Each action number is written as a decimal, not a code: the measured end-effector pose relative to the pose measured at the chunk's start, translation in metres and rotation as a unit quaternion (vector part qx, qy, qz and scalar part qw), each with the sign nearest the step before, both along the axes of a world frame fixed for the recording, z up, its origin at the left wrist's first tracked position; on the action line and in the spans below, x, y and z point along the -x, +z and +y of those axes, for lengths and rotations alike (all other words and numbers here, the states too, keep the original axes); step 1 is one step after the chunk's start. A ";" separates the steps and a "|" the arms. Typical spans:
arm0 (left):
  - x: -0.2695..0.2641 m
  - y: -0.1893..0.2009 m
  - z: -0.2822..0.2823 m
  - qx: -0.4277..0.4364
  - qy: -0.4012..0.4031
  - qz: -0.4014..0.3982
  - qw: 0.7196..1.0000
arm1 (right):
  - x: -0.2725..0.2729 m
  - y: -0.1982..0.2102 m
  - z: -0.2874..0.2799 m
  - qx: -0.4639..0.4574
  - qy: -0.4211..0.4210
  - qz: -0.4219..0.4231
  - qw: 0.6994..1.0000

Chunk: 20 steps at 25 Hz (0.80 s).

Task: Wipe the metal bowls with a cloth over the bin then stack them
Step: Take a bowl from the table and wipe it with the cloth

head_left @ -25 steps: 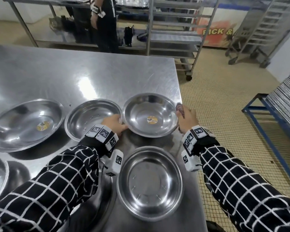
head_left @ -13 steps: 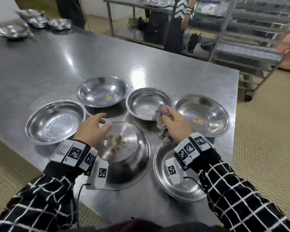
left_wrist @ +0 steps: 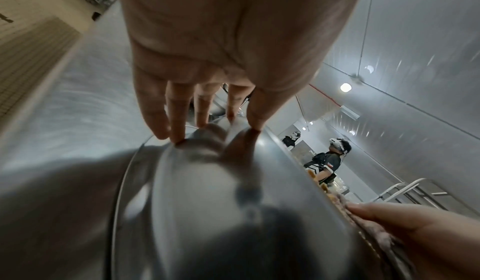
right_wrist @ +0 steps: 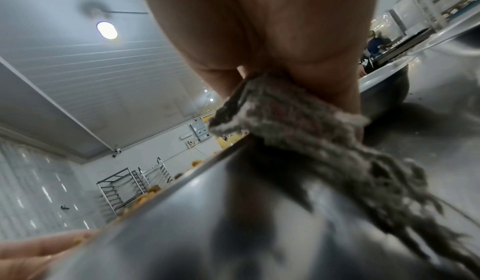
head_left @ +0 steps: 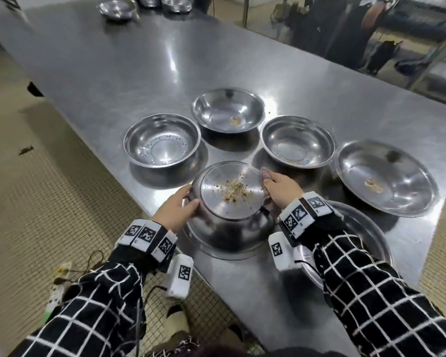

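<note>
An upturned bowl (head_left: 229,199), crumbs on its base, is steadied near the table (head_left: 113,60) edge by the left hand (head_left: 175,210), fingers straight; a cloth (head_left: 264,176) is gripped against it by the right hand (head_left: 281,189). No readable labels.

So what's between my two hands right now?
The upturned bowl, crumbs scattered on its base; the left hand and right hand flank it, per the head view.

Setting: a long stainless-steel worktable (head_left: 139,63) with a brushed, reflective top stands on a beige small-tiled floor (head_left: 36,191). Beyond its far edge are metal shelving units (head_left: 433,60) and a standing person in dark clothing (head_left: 350,27). Pale ribbed panels form the ceiling (right_wrist: 91,75), lit by an oval lamp (right_wrist: 106,30); wheeled tray racks (right_wrist: 122,190) stand against the white wall.
</note>
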<state>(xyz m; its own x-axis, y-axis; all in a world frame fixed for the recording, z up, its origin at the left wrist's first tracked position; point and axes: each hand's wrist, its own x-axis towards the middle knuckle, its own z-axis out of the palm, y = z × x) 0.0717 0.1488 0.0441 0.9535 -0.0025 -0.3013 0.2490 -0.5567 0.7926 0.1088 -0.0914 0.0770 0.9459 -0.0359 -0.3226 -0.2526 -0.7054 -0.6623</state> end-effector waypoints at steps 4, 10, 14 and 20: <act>0.020 -0.013 0.031 0.058 0.026 0.022 0.998 | 0.026 0.006 0.021 0.067 0.027 0.030 0.997; 0.058 -0.022 0.089 -0.059 0.000 0.108 0.992 | 0.086 0.004 0.072 0.059 -0.006 0.015 0.998; 0.075 -0.039 0.112 0.151 0.060 0.176 0.971 | 0.138 0.006 0.104 0.013 -0.088 0.016 0.996; 0.094 -0.023 0.106 0.251 0.077 0.039 0.964 | 0.198 -0.014 0.142 -0.127 -0.311 -0.112 0.935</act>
<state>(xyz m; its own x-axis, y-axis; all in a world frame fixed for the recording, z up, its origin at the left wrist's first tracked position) -0.0224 0.2544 0.0213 0.9291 -0.0270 -0.3689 0.3668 -0.0605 0.9283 -0.0889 0.0506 0.0630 0.8129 -0.5502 -0.1910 -0.3963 -0.2822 -0.8736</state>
